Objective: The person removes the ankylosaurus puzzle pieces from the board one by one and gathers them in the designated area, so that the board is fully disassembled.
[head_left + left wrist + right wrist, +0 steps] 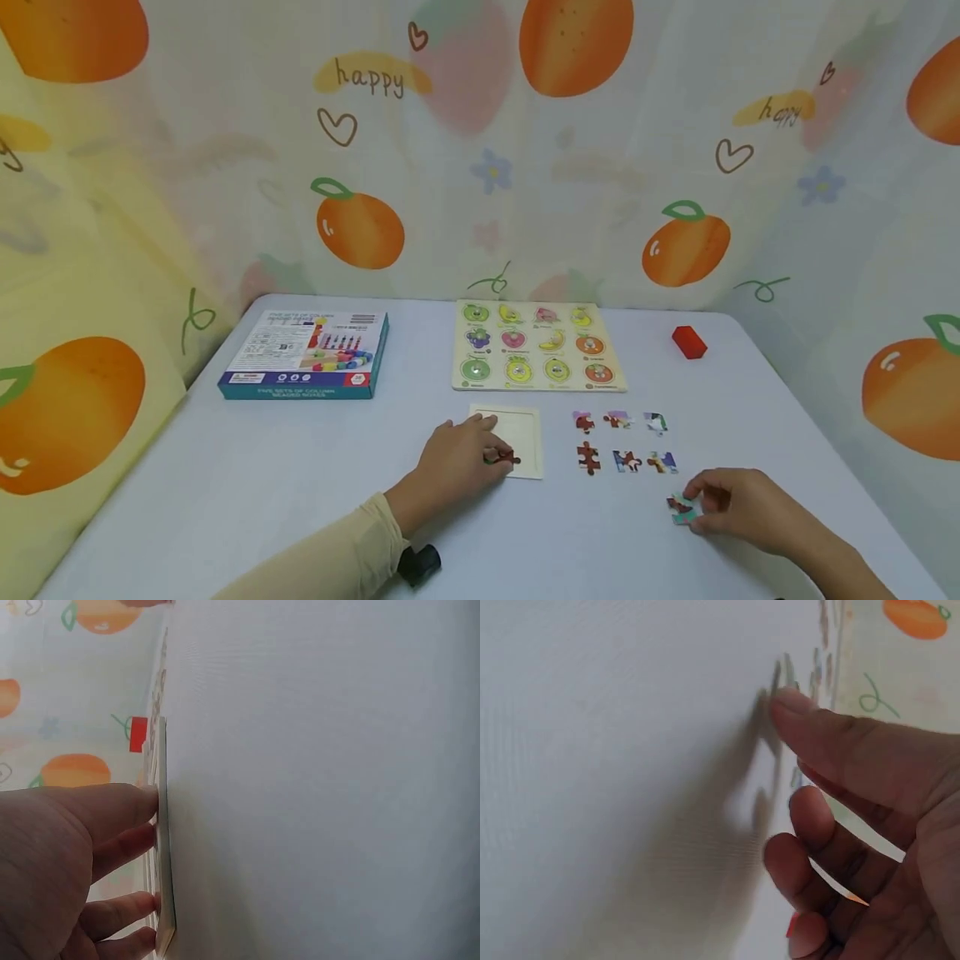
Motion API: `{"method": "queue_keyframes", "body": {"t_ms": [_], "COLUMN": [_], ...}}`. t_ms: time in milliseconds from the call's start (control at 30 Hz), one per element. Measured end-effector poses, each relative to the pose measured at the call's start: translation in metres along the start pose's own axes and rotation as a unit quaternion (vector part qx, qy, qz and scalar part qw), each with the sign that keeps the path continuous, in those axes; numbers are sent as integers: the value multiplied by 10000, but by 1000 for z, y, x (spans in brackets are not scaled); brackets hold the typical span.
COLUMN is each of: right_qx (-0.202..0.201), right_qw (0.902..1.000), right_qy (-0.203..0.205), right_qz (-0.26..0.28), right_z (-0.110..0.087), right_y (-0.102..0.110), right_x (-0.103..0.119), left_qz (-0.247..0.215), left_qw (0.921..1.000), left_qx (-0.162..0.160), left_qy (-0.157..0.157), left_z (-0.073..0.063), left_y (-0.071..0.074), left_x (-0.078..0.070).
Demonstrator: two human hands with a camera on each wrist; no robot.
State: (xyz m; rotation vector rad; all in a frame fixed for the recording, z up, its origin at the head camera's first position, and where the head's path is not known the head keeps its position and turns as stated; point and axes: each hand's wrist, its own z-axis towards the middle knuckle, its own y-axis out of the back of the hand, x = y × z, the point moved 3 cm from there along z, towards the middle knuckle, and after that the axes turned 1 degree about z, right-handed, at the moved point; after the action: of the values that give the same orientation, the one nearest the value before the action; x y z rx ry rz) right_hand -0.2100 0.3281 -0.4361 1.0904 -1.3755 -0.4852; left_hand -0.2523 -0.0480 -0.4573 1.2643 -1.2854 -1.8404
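Note:
My left hand (461,454) reaches over a square cream puzzle tray (531,433). Between its thumb and index finger is a brown jigsaw piece (512,457), pinched at the tray's lower part and partly hidden. Seen edge-on in the left wrist view, the tray (166,847) has the left fingertips on its face. Lower on the right, my right hand (750,508) pinches a teal and brown jigsaw piece (682,510) by its right side. The other fingers of the right hand (855,825) curl loosely in the right wrist view.
Several loose jigsaw pieces (588,458) lie in two rows right of the tray. Behind stand a fruit puzzle board (536,346), a boxed bead set (303,354) and a red block (688,342). A black object (420,565) sits by the left wrist.

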Motion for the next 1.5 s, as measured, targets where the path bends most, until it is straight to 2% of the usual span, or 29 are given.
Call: {"method": "queue_keyframes", "body": {"t_ms": [67,200,300,533,700,833,1000,1200,1367,1500], "right_qx": [5,69,128,116,-2,35,-199,-323,-373,-393], "right_qw": [9999,9980,9957,9967,9967,9989,9969,9938,9894,9882], "right_qy": [-76,-579,-808,-716,-702,-240,467,778,1133,1187], "right_qz": [-66,-252,-438,-371,-419,-409,-605,-726,-823,-888], "right_z": [3,9,15,23,45,71,100,118,120,121], "right_y": [-1,-2,-1,6,-8,-42,-74,-86,-89,-90], "right_x": [1,6,10,23,63,106,144,157,163,166], "left_qz": [17,10,-59,-85,-370,-584,-34,101,103,119], "left_qw": [10000,9999,9996,9996,9991,9982,9998,9991,9990,9986], "left_qx": [-35,-122,-225,-200,-205,-162,-85,156,168,240], "left_qy": [-13,-85,-136,-161,-97,-1,189,386,391,449], "left_z": [-1,-2,-2,-3,-7,-8,-11,-18,-18,-17], "left_y": [1,1,3,2,0,3,11,15,14,16], "left_x": [2,4,4,1,3,10,23,29,30,29]}}
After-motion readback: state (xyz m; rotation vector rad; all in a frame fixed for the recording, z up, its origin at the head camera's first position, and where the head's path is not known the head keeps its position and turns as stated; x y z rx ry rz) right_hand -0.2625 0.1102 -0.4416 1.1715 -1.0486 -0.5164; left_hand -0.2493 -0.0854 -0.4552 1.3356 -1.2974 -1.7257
